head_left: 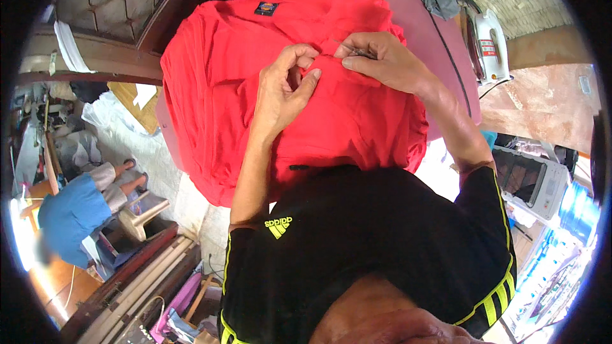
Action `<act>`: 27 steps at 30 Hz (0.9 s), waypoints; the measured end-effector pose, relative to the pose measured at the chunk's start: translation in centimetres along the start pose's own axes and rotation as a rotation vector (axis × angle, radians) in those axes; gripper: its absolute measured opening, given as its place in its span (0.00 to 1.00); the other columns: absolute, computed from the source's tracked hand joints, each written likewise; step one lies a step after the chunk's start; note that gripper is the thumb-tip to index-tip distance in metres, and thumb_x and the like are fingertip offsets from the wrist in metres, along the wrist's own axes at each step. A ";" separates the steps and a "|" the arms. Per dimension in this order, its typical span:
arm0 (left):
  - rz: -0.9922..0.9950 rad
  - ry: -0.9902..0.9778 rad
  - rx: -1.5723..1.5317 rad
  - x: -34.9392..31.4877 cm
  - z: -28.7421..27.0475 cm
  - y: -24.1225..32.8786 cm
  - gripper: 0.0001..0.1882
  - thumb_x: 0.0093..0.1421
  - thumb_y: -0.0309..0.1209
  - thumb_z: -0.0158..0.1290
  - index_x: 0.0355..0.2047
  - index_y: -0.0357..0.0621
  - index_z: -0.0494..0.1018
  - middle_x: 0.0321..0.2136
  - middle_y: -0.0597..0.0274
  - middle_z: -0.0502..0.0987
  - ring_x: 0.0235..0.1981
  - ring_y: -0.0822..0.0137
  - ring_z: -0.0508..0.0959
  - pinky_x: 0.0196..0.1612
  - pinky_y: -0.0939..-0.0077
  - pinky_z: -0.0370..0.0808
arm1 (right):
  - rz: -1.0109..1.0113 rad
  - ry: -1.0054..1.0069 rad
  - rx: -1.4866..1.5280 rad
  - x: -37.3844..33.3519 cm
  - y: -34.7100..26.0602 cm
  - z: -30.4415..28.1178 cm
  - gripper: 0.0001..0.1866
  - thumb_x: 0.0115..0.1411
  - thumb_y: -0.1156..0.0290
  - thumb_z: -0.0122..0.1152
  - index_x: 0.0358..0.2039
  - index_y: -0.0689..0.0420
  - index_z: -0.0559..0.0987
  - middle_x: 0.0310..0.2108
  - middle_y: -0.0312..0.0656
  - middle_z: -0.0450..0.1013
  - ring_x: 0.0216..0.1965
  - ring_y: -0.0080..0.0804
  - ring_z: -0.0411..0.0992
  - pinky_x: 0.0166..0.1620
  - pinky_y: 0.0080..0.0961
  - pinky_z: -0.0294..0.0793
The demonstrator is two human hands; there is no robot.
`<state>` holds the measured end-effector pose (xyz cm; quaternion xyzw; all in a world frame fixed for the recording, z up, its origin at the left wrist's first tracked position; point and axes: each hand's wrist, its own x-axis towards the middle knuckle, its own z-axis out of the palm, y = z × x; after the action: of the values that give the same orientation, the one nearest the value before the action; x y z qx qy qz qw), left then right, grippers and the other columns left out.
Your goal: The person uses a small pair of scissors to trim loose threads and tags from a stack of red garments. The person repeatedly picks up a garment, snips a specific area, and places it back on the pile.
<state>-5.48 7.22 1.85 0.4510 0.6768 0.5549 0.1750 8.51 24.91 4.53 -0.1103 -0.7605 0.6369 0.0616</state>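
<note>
A red shirt [217,83], bunched in loose folds with a dark label at its neck, is spread over a padded, pink-covered board [446,57]. My left hand [285,86] pinches a raised fold of the cloth between thumb and fingers. Close to its right, my right hand [382,60] is closed at the same fold, thumb against the fingers. A small, dark, metal-looking thing [362,53] shows between the right fingers; its kind is not clear. The fingertips of both hands are a short way apart, with a ridge of red cloth between them.
A white iron [489,48] stands at the board's right edge, near a grey crumpled cloth [440,1]. A dark cord crosses the board. At the left, another person in a blue top [73,213] sits by a wooden stool [141,218]. A grey machine casing [532,181] is at the right.
</note>
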 end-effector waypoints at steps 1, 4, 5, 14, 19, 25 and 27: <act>0.008 0.010 0.028 0.2 0.1 0.1 0.16 0.51 0.17 0.61 0.41 0.41 0.74 0.29 0.64 0.74 0.22 0.75 0.68 0.27 0.81 0.68 | 0.022 -0.026 -0.033 0.1 0.0 -0.4 0.09 0.65 0.69 0.57 0.38 0.62 0.78 0.27 0.27 0.69 0.30 0.10 0.64 0.33 0.14 0.64; 0.097 0.108 0.204 0.3 0.6 0.9 0.16 0.53 0.16 0.60 0.42 0.41 0.74 0.31 0.70 0.71 0.27 0.80 0.69 0.31 0.87 0.66 | 0.068 -0.069 -0.060 0.4 0.1 -1.2 0.12 0.66 0.67 0.57 0.42 0.63 0.78 0.31 0.27 0.70 0.34 0.10 0.65 0.40 0.13 0.66; 0.119 0.116 0.160 0.4 0.8 1.3 0.16 0.53 0.16 0.60 0.42 0.40 0.74 0.31 0.70 0.71 0.27 0.80 0.69 0.31 0.87 0.67 | 0.067 -0.065 -0.025 0.5 0.3 -1.2 0.12 0.66 0.67 0.57 0.42 0.63 0.78 0.31 0.27 0.70 0.35 0.10 0.65 0.40 0.13 0.66; 0.168 0.043 0.054 0.9 1.8 1.4 0.13 0.55 0.20 0.62 0.42 0.35 0.77 0.29 0.60 0.77 0.23 0.76 0.74 0.27 0.82 0.73 | -0.019 -0.032 0.002 0.2 -0.4 -0.5 0.12 0.67 0.66 0.56 0.36 0.62 0.78 0.25 0.24 0.65 0.28 0.10 0.59 0.31 0.15 0.60; -0.076 -0.070 -0.111 1.0 1.2 1.2 0.06 0.63 0.22 0.56 0.40 0.35 0.77 0.30 0.64 0.78 0.28 0.75 0.79 0.28 0.81 0.76 | -0.040 0.006 -0.086 0.2 -0.4 -0.2 0.10 0.67 0.67 0.55 0.37 0.61 0.76 0.27 0.26 0.64 0.30 0.11 0.59 0.32 0.15 0.60; -0.262 -0.194 -0.384 1.9 -0.4 0.2 0.06 0.69 0.27 0.50 0.36 0.37 0.73 0.26 0.64 0.76 0.26 0.72 0.80 0.31 0.80 0.77 | -0.112 0.017 -0.099 -0.1 -1.3 -0.6 0.12 0.66 0.66 0.56 0.42 0.61 0.74 0.29 0.33 0.73 0.31 0.18 0.69 0.36 0.21 0.68; -0.202 -0.172 -0.357 1.8 -0.2 -0.1 0.06 0.69 0.26 0.48 0.34 0.36 0.70 0.23 0.63 0.75 0.25 0.72 0.81 0.28 0.80 0.77 | -0.092 -0.038 -0.066 0.0 -1.5 -1.0 0.12 0.66 0.65 0.56 0.43 0.61 0.73 0.30 0.34 0.74 0.32 0.19 0.70 0.36 0.23 0.68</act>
<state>-6.68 8.55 2.29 0.3884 0.5921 0.6052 0.3637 8.58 25.66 6.15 -0.0650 -0.7863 0.6101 0.0727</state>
